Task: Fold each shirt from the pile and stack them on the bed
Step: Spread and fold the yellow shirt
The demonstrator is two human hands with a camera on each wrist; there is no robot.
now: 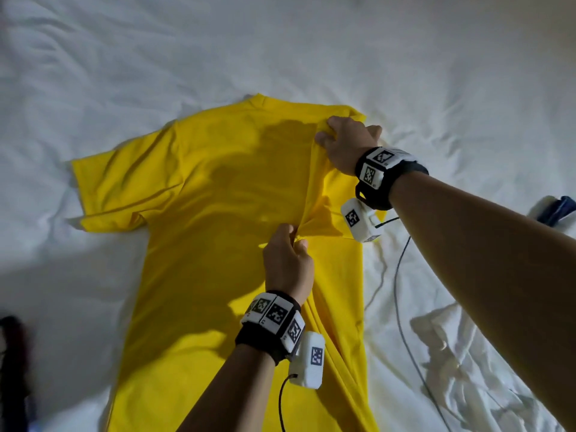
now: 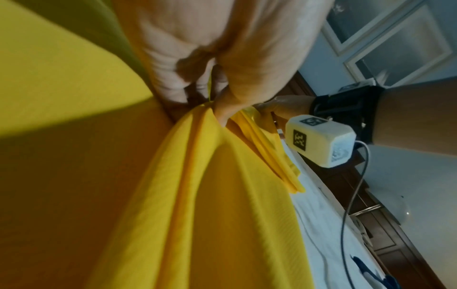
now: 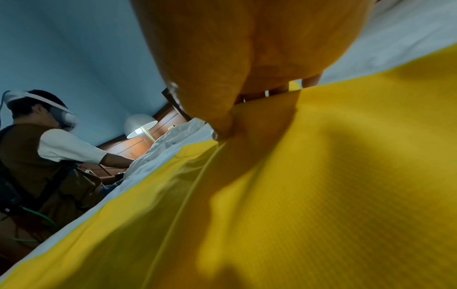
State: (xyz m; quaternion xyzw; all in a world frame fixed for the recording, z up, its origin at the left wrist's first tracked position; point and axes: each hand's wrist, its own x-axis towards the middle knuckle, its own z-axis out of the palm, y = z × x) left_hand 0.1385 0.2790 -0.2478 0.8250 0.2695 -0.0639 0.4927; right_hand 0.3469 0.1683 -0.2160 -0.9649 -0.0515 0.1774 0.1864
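Pinching yellow shirt (image 1: pixel 218 188), left hand (image 1: pixel 288 260) mid-fold, right hand (image 1: pixel 346 141) shoulder

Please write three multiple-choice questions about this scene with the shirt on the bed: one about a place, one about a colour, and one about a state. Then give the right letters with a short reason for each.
1. Where does the right hand grip the shirt?
A. at the bottom hem
B. near the shoulder by the collar end
C. on the left sleeve

2. What colour is the shirt?
A. yellow
B. red
C. green

3. What is the left hand doing?
A. resting flat on the bed sheet
B. hanging free in the air
C. pinching a fold of the shirt

Answers:
1 B, the head view shows the right hand at the far end of the shirt beside the neckline.
2 A, every view shows yellow cloth.
3 C, the fingers close on a ridge of cloth at mid body.
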